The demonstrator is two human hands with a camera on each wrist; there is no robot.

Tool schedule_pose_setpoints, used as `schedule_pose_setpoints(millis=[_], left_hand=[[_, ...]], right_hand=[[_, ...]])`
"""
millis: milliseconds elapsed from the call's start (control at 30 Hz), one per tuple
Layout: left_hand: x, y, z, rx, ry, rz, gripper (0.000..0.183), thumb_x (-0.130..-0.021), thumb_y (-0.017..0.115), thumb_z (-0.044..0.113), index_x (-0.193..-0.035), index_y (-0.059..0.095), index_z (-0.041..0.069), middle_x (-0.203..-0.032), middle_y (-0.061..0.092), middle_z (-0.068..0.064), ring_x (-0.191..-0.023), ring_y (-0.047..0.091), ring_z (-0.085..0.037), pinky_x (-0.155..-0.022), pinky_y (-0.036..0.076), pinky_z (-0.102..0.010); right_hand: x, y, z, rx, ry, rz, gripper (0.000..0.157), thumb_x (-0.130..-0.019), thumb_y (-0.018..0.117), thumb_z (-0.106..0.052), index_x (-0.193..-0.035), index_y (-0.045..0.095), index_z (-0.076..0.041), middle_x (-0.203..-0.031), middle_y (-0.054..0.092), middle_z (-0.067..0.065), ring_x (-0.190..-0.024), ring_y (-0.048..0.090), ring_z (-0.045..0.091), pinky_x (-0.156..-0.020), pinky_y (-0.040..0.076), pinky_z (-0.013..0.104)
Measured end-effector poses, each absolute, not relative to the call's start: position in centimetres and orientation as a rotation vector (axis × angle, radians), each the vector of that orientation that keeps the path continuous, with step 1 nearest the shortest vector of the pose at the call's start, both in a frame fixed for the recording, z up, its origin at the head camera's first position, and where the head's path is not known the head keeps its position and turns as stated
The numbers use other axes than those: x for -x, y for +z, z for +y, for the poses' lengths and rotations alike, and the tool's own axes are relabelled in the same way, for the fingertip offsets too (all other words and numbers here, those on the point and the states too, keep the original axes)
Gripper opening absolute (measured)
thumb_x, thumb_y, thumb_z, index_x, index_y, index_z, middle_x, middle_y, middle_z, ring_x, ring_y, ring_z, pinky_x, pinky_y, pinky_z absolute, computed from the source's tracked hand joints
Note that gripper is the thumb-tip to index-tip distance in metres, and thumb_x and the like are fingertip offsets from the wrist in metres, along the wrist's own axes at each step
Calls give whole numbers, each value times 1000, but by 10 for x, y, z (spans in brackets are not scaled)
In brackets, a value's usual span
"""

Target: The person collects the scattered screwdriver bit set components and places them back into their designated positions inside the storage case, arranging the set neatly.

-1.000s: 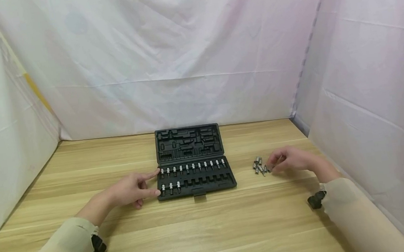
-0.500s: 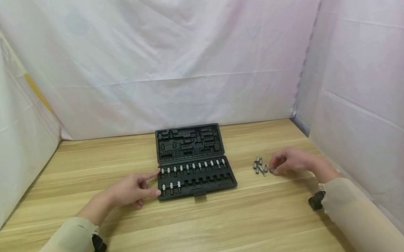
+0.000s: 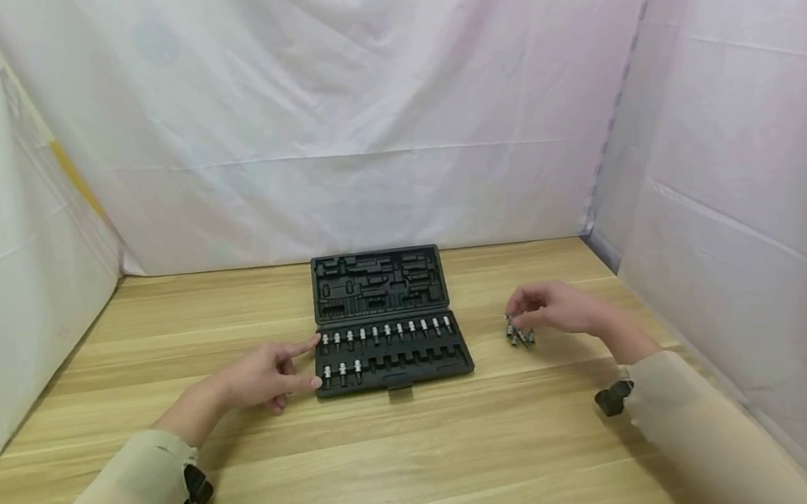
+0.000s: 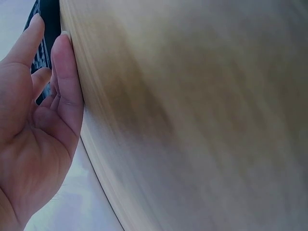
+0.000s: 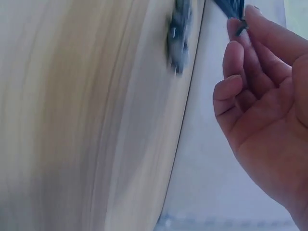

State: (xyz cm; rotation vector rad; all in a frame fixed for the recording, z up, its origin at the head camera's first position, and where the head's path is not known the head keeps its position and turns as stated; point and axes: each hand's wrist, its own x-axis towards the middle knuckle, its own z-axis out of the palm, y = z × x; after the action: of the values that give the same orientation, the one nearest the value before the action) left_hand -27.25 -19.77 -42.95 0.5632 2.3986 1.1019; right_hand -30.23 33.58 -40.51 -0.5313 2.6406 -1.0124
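An open black plastic case (image 3: 419, 381) lies on the table with several silver bit sockets (image 3: 386, 332) across its back row. Three more bit sockets (image 3: 343, 371) fill the left end of the front row. My left hand (image 3: 264, 378) rests against the case's left edge, index finger and thumb stretched out and touching it. Above a small pile of loose bit sockets (image 3: 519, 339) is my right hand (image 3: 554, 309). In the right wrist view its thumb and fingertips pinch a small dark bit socket (image 5: 241, 29), partly hidden by the fingers.
The wooden table (image 3: 415, 469) is bounded by a white cloth (image 3: 328, 127) at the back and both sides. The case lid (image 3: 380, 284) lies folded back behind the tray. Vacant slots (image 3: 416, 358) run along the right of the front row.
My right hand has lifted from the right side of the pile and moved left and back, over the loose bit sockets, with one pinched. My left hand stays at the case.
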Motion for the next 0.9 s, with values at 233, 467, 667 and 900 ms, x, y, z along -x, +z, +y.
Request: schedule_pose_setpoints(millis=[233,467,667,900], left_hand=[[272,-428,-198,-569,1093,2402,88,-101,82,34,-173,34,16,-83,53,-6,-67,61,-20,-60,65,-35],[272,-428,-199,-574,1092,2409,87,-101,82,34,-173,35,16,-83,55,-7,-67,62,-20,-60,66,-36],[273,-428,-199,-559,1072,2415,90,-100,83,37,-173,35,17,-83,56,-8,-66,63,-20,-62,67,-36],[273,-429,-198,-567,1087,2404,89,-100,83,36,-173,35,16,-82,54,-7,-65,62,-19,-60,66,-36]], right_hand=[[303,-405,280,649,-1129,2538,33,-110,69,-24,-139,71,-9,-117,77,18,-100,74,32,-84,65,51],[305,-404,223,645,-1258,2367,33,-109,70,-13,-141,68,-6,-119,74,20,-101,78,26,-92,69,47],[309,-412,183,733,-1178,2385,28,-106,76,-19,-132,73,-10,-112,80,7,-96,77,20,-79,67,37],[313,-420,151,780,-1141,2372,19,-101,82,-19,-117,76,-11,-105,81,0,-95,76,13,-84,63,31]])
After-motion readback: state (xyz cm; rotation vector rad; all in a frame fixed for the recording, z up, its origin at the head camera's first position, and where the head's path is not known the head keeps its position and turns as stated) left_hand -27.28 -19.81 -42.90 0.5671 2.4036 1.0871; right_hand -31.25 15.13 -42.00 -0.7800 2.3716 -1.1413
